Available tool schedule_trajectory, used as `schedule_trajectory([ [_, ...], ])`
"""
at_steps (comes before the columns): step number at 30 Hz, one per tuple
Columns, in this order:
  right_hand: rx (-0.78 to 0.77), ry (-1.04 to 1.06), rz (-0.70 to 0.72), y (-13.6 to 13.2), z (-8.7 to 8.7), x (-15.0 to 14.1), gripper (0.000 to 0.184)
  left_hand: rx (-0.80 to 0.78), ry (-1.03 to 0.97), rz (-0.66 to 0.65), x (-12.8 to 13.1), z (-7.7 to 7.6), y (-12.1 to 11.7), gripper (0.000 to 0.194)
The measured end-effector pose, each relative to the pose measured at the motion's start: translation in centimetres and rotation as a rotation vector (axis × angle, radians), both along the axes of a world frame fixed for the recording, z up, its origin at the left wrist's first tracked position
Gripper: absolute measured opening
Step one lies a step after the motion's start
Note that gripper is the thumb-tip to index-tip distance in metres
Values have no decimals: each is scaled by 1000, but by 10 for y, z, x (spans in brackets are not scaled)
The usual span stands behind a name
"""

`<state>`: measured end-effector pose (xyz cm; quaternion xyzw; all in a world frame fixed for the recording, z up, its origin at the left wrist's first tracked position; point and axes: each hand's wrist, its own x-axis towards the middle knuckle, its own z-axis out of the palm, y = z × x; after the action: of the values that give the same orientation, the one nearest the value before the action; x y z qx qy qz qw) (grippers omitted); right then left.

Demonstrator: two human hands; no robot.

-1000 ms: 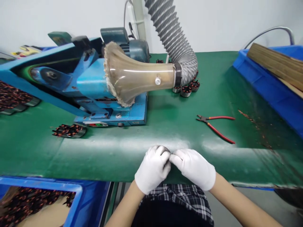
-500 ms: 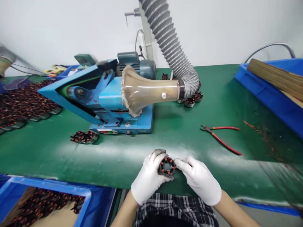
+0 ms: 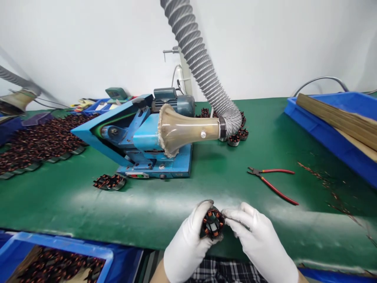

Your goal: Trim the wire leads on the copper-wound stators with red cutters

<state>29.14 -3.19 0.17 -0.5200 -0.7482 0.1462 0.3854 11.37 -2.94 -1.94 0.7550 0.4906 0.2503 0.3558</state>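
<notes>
My left hand (image 3: 188,239), in a white glove with dirty fingertips, is wrapped around a motor stator (image 3: 213,223), a ring with copper windings and black insulation. The open face of the ring is turned up toward me. At its right rim, my gloved right hand (image 3: 256,232) has thumb and fingers pinched together; whatever is between them is too small to make out. Further up the bench, red-handled cutting pliers (image 3: 272,182) lie with their handles apart. Two more stators (image 3: 109,181) rest to the left.
A blue belt machine (image 3: 159,137) with a suction hood (image 3: 191,129) and grey hose (image 3: 203,63) stands ahead. Many stators (image 3: 44,141) cover the left. Below them is a blue crate (image 3: 108,255) of stators. Wire scraps (image 3: 324,181) lie near a blue tray (image 3: 312,137) at right.
The camera view has tilted upward, so the bench sits lower in the picture. The stator is tipped more toward me in my left hand; my right hand stays at its rim.
</notes>
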Motion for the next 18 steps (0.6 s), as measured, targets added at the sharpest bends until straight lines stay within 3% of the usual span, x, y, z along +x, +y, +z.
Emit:
schedule_trajectory([
  [7,28,60,-19,-7,12,-3,24,116,-10,-30,1,5,-4,64],
  [12,-334,217,7,3,12,-4,26,100,-151,56,4,8,-4,57],
  [16,-476,281,79,8,13,-4,24,80,-291,77,2,12,-5,21],
  [18,-600,380,99,8,14,-3,22,101,-270,103,0,13,-6,22],
])
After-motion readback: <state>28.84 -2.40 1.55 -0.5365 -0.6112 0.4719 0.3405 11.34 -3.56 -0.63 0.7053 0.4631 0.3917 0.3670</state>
